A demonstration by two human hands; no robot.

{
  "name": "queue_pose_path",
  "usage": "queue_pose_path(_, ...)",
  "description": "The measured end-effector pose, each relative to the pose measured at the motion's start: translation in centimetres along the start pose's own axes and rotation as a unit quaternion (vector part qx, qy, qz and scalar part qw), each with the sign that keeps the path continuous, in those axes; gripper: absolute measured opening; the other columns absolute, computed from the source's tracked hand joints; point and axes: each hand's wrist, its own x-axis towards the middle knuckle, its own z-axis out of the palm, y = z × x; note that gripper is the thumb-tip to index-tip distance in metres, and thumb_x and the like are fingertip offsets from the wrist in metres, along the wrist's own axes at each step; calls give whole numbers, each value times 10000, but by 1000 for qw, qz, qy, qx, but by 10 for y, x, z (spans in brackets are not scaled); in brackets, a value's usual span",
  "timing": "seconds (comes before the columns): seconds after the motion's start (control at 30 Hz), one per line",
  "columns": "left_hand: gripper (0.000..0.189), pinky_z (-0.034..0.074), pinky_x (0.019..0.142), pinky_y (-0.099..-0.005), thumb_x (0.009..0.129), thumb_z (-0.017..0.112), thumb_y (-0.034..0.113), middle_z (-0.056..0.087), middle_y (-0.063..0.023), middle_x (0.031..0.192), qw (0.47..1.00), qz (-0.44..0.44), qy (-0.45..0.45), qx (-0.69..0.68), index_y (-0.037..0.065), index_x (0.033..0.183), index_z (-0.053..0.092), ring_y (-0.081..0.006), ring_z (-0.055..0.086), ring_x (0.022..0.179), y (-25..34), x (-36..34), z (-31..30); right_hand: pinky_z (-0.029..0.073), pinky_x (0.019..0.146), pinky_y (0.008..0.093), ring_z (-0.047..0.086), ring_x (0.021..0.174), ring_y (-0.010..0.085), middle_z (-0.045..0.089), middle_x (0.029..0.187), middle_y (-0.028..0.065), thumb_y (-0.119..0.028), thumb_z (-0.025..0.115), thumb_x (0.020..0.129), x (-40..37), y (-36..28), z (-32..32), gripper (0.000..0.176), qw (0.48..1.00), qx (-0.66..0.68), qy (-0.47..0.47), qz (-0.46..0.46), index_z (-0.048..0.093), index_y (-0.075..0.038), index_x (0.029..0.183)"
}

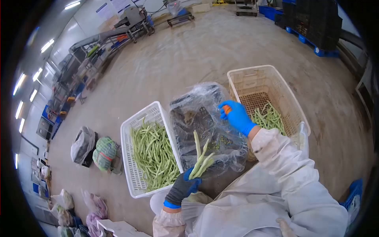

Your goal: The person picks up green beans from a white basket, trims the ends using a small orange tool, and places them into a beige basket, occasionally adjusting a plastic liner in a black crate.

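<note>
A small bunch of green beans (201, 160) stands up out of my left hand (182, 187), which is closed around the lower ends. That hand wears a dark grey and blue glove and is by the near corner of a white crate (127, 170) heaped with green beans (152, 156). My right hand (237, 117), in a blue glove, is closed on a small orange object (226, 110); its kind does not show. It is above the edge of a dark crate lined with clear plastic (189, 138), where small green scraps (222, 141) lie.
A cream crate (290, 93) at the right holds some green beans (270, 118). Left of the white crate are a netted green bundle (105, 153) and a plastic-lined black bin (83, 146). Filled bags (94, 209) lie lower left. Stacked dark crates (312, 23) stand far right, conveyor machinery (98, 39) far left.
</note>
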Motion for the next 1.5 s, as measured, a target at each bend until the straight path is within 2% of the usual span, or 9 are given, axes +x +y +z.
queue_pose_path(0.13,377,466,551,-267,810,627,131,573,-43,751,975,-17,-55,-214,-22,1139,524,-128,546,582,1,1,3,472,823,342,611,826,245,646,974,128,-112,552,850,-7,-9,14,236,977,-136,-8,-165,618,-35,1063)
queue_pose_path(0.23,332,473,602,-288,785,619,131,571,-71,778,950,-35,-110,-289,-23,1065,531,-164,566,661,11,6,18,470,798,301,603,864,141,656,932,67,-243,598,872,-22,-31,46,260,993,57,-101,-35,628,-43,1035)
queue_pose_path(0.3,341,483,647,-312,768,607,162,578,-97,789,938,-39,-132,-319,-26,1041,525,-200,579,718,14,6,24,465,712,282,584,796,115,655,877,33,-261,621,850,0,-40,51,269,934,-50,-346,68,634,-52,1018)
queue_pose_path(0.57,436,515,677,-331,754,654,72,597,-109,896,918,-42,-175,-353,5,1155,497,-201,608,746,17,2,30,480,725,291,610,791,136,667,898,51,-235,641,814,-7,-44,70,283,820,-184,-538,64,632,-44,1024)
queue_pose_path(0.67,431,499,634,-339,760,641,179,578,-117,838,916,-31,-165,-363,-31,1101,482,-207,585,690,12,6,36,474,771,310,608,847,153,661,943,66,-244,647,819,-4,-36,70,316,887,-122,-444,34,622,-27,1047)
queue_pose_path(0.8,368,484,724,-337,835,578,158,549,-74,886,823,11,-1,-568,12,1158,477,-200,555,812,-2,28,28,468,807,344,595,905,200,650,999,118,-277,615,843,5,-25,49,356,991,-51,-47,-117,604,-36,1104)
queue_pose_path(0.97,388,499,801,-340,895,527,137,573,-38,963,731,72,122,-667,89,1272,449,-174,564,845,-14,47,13,471,814,364,607,929,257,638,995,173,-188,541,881,-68,-19,40,331,958,-126,-243,-81,552,-29,1172)
queue_pose_path(1.3,465,499,780,-344,832,595,109,589,-55,964,760,89,223,-604,117,1276,458,-163,571,816,-16,45,11,480,723,336,613,817,244,608,971,155,-130,523,898,-109,-11,51,323,967,-140,-191,-94,536,-83,1217)
queue_pose_path(1.5,434,499,774,-343,833,587,102,594,-73,974,760,98,239,-596,95,1253,475,-172,568,806,-15,44,13,483,680,349,599,806,326,594,963,178,-104,512,900,-102,-6,47,212,886,-317,-257,-223,570,-73,1101)
